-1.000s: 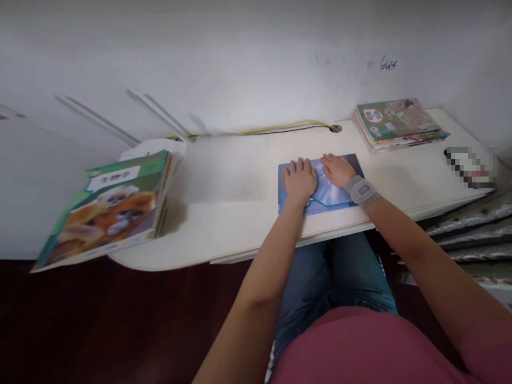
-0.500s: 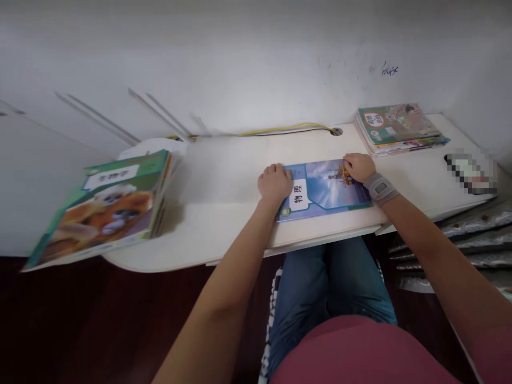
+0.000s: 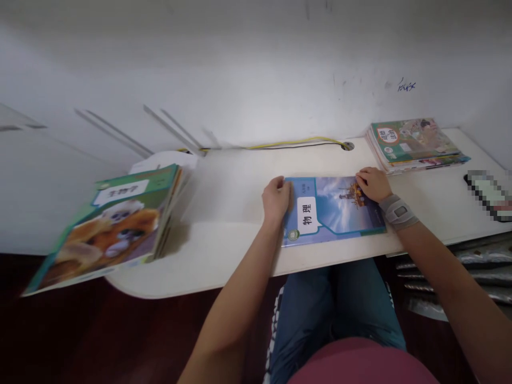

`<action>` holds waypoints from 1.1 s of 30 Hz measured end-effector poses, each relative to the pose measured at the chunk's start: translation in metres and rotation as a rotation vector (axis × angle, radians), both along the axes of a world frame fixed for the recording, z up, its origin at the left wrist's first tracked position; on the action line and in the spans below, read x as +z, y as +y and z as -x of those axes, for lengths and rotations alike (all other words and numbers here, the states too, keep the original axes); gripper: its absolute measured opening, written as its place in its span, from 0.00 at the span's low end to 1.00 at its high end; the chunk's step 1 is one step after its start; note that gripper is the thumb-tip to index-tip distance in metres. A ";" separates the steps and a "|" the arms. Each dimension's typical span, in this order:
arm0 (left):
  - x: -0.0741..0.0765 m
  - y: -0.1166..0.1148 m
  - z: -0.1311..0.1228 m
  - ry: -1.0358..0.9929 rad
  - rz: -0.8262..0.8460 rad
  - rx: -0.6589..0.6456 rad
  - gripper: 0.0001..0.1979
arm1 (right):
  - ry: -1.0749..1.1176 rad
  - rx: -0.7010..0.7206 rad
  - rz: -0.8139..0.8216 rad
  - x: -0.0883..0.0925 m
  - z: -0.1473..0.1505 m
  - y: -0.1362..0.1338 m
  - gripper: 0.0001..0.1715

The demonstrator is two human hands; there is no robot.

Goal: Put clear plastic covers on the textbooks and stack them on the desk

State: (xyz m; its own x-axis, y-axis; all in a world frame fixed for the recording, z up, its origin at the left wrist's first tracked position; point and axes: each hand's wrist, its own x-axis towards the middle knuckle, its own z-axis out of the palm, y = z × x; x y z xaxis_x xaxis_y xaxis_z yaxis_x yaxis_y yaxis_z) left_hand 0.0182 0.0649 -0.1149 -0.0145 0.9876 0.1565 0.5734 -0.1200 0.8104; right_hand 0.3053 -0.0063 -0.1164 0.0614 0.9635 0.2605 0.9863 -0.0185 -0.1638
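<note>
A blue physics textbook (image 3: 334, 213) lies flat on the white desk in front of me, its cover turned sideways with an oil rig at the right end. At its left edge is my left hand (image 3: 276, 199), fingers curled and closed against the upper corner. My right hand (image 3: 374, 184), with a grey band on the wrist, grips the upper right part of the book; its fingertips rest on the cover. The undersides of both hands are hidden.
To the left, a stack of biology textbooks (image 3: 116, 221) overhangs the curved end of the desk (image 3: 192, 272). Another pile of textbooks (image 3: 414, 141) stands at the back right, near a phone (image 3: 486, 194). Yellow and black cables (image 3: 296, 143) run along the wall into a round hole.
The view has tilted, so everything sits lower and slightly right. My left hand has moved from on top of the cover to the book's left edge, uncovering more of the cover.
</note>
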 end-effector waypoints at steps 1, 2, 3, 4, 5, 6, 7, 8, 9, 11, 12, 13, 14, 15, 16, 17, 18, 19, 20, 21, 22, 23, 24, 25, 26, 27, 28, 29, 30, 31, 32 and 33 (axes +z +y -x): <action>0.000 0.002 0.000 -0.133 0.009 0.007 0.21 | 0.019 0.005 -0.009 0.000 -0.002 0.001 0.21; 0.000 0.003 -0.001 -0.257 0.025 -0.005 0.26 | 0.039 0.013 -0.017 -0.001 -0.003 0.001 0.21; 0.001 0.005 -0.001 -0.369 0.055 -0.041 0.29 | 0.059 0.024 -0.025 -0.001 -0.005 0.002 0.21; 0.002 0.006 -0.002 -0.469 0.095 -0.094 0.31 | 0.079 0.037 -0.033 -0.002 -0.006 0.003 0.21; 0.003 0.007 -0.002 -0.555 0.137 -0.148 0.31 | 0.098 0.050 -0.043 -0.002 -0.007 0.003 0.21; 0.005 0.008 -0.002 -0.626 0.175 -0.193 0.30 | 0.117 0.062 -0.053 -0.002 -0.008 0.004 0.21; 0.007 0.008 -0.002 -0.683 0.204 -0.221 0.28 | 0.136 0.075 -0.063 -0.002 -0.009 0.004 0.20; 0.009 0.009 -0.002 -0.726 0.221 -0.230 0.25 | 0.158 0.085 -0.074 -0.001 -0.009 0.004 0.20; 0.011 0.009 -0.001 -0.759 0.228 -0.228 0.22 | 0.185 0.093 -0.084 0.001 -0.010 0.004 0.20; 0.015 0.009 0.000 -0.806 0.233 -0.217 0.16 | 0.265 0.109 -0.103 0.005 -0.013 0.003 0.19; 0.016 0.008 0.001 -0.824 0.234 -0.213 0.15 | 0.324 0.119 -0.113 0.007 -0.015 0.002 0.18; 0.017 0.008 0.002 -0.835 0.234 -0.210 0.14 | 0.393 0.131 -0.121 0.009 -0.018 0.002 0.18; 0.017 0.008 0.003 -0.839 0.232 -0.206 0.13 | 0.472 0.147 -0.127 0.011 -0.021 0.002 0.17; 0.017 0.008 0.003 -0.839 0.229 -0.201 0.13 | 0.561 0.164 -0.132 0.012 -0.024 0.002 0.17; 0.017 0.007 0.004 -0.836 0.228 -0.194 0.12 | 0.656 0.175 -0.137 0.012 -0.028 0.002 0.16; 0.016 0.008 0.004 -0.831 0.229 -0.188 0.12 | 0.754 0.180 -0.137 0.013 -0.031 0.002 0.15; 0.016 0.008 0.005 -0.825 0.235 -0.184 0.12 | 0.847 0.176 -0.136 0.012 -0.033 0.002 0.14; 0.015 0.008 0.005 -0.818 0.243 -0.181 0.12 | 0.934 0.166 -0.136 0.012 -0.034 0.002 0.13; 0.015 0.008 0.006 -0.811 0.251 -0.179 0.12 | 1.008 0.154 -0.136 0.011 -0.035 0.003 0.13; 0.015 0.009 0.006 -0.802 0.257 -0.174 0.12 | 1.069 0.141 -0.137 0.011 -0.035 0.003 0.13; 0.015 0.009 0.007 -0.795 0.257 -0.170 0.12 | 1.118 0.131 -0.141 0.010 -0.034 0.003 0.12; 0.015 0.009 0.007 -0.792 0.253 -0.169 0.12 | 1.157 0.122 -0.145 0.010 -0.033 0.003 0.12; 0.015 0.009 0.006 -0.795 0.249 -0.172 0.13 | 1.189 0.112 -0.148 0.010 -0.031 0.003 0.13; 0.015 0.009 0.006 -0.801 0.248 -0.180 0.13 | 1.215 0.102 -0.148 0.010 -0.030 0.003 0.13; 0.015 0.008 0.005 -0.807 0.252 -0.192 0.14 | 1.235 0.089 -0.150 0.010 -0.029 0.004 0.14; 0.015 0.008 0.004 -0.807 0.261 -0.201 0.16 | 1.249 0.071 -0.153 0.010 -0.027 0.004 0.14; 0.014 0.007 0.003 -0.798 0.273 -0.201 0.17 | 1.254 0.045 -0.153 0.009 -0.026 0.005 0.16; 0.012 0.007 0.001 -0.770 0.284 -0.186 0.18 | 1.247 0.012 -0.149 0.008 -0.025 0.007 0.17; 0.011 0.007 0.000 -0.719 0.290 -0.157 0.19 | 1.224 -0.031 -0.145 0.006 -0.024 0.008 0.17; 0.008 0.007 0.000 -0.639 0.284 -0.120 0.19 | 1.182 -0.079 -0.140 0.004 -0.023 0.009 0.17; 0.006 0.007 -0.001 -0.531 0.264 -0.080 0.20 | 1.120 -0.125 -0.138 0.003 -0.022 0.011 0.17; 0.004 0.008 0.000 -0.402 0.230 -0.040 0.20 | 1.041 -0.166 -0.142 0.001 -0.022 0.012 0.15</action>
